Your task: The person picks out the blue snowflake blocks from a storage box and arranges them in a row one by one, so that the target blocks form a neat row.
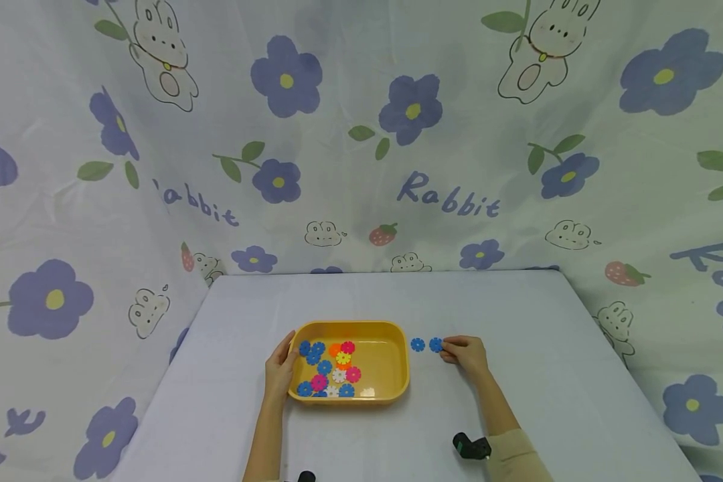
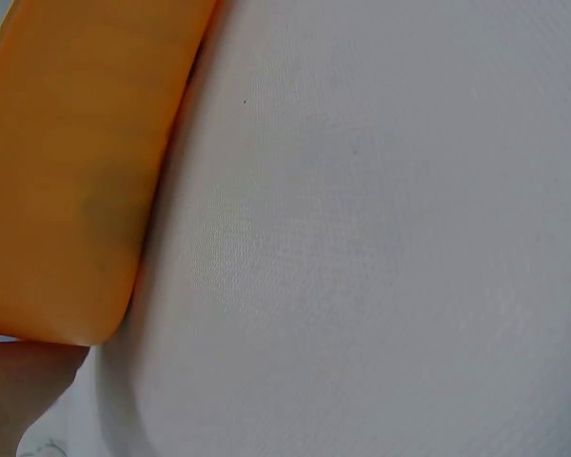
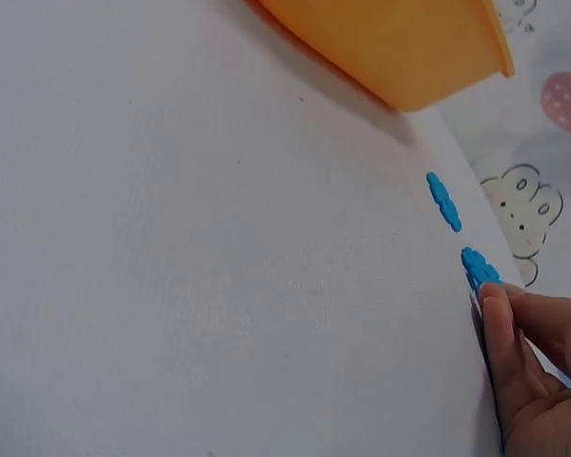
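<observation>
A yellow tray (image 1: 385, 365) stands on the white table, with blue, pink, orange, yellow and white snowflake discs mostly in its left half. My left hand (image 1: 280, 369) grips the tray's left end; the left wrist view shows part of that hand (image 2: 24, 390) against the tray's outer wall (image 2: 71, 181). To the right of the tray, my right hand (image 1: 466, 355) pinches a blue snowflake disc (image 1: 436, 345) between thumb and fingertips, at the tabletop. Another blue snowflake disc (image 1: 418, 345) lies flat between it and the tray. In the right wrist view both discs appear nearly edge-on.
The white tabletop (image 1: 349, 442) reaches back to a printed cloth (image 1: 349, 147) with flowers and rabbits, which also hangs at both sides. A black device (image 1: 471, 446) sits by the right forearm, and part of another (image 1: 306, 476) shows at the bottom edge.
</observation>
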`<act>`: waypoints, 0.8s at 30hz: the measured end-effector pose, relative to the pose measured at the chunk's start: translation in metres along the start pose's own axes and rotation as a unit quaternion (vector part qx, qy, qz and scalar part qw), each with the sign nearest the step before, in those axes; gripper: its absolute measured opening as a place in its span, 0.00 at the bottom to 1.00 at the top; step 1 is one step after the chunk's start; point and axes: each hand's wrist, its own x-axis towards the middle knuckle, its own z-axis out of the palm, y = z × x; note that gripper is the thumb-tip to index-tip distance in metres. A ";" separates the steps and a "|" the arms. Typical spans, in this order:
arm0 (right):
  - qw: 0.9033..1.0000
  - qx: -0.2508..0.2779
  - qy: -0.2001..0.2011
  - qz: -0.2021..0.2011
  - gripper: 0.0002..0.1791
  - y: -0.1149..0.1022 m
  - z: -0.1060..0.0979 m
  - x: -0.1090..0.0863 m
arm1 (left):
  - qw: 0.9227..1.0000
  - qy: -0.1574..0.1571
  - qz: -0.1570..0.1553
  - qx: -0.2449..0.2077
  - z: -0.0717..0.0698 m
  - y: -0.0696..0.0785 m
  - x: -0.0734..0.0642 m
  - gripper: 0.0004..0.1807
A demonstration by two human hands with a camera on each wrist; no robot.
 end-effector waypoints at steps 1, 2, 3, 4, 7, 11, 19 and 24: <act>1.000 0.002 0.002 0.000 0.17 0.000 0.000 -0.001 | 1.000 -0.001 0.001 -0.001 0.000 0.000 0.000 0.25; 1.000 0.004 0.003 0.000 0.17 0.000 0.000 -0.001 | 1.000 -0.002 0.002 -0.002 0.000 -0.001 0.000 0.25; 1.000 0.008 0.005 0.001 0.17 0.000 0.000 -0.001 | 1.000 -0.002 0.003 -0.003 0.000 -0.001 0.000 0.25; 1.000 0.011 0.007 0.001 0.17 0.000 0.000 -0.001 | 1.000 -0.002 0.003 -0.004 0.000 -0.001 0.000 0.25; 1.000 0.015 0.013 0.003 0.17 0.000 0.001 -0.002 | 1.000 -0.009 0.002 -0.006 -0.001 -0.001 0.000 0.25; 1.000 0.004 0.018 0.000 0.17 0.001 0.002 -0.001 | 1.000 -0.009 -0.005 -0.003 -0.001 0.000 0.000 0.25; 0.999 -0.020 0.032 -0.033 0.16 0.003 0.002 0.001 | 1.000 -0.002 0.002 0.003 0.000 0.000 -0.001 0.25; 0.991 -0.065 0.057 -0.106 0.17 0.006 0.002 0.003 | 1.000 -0.001 -0.002 0.004 0.000 0.001 -0.001 0.25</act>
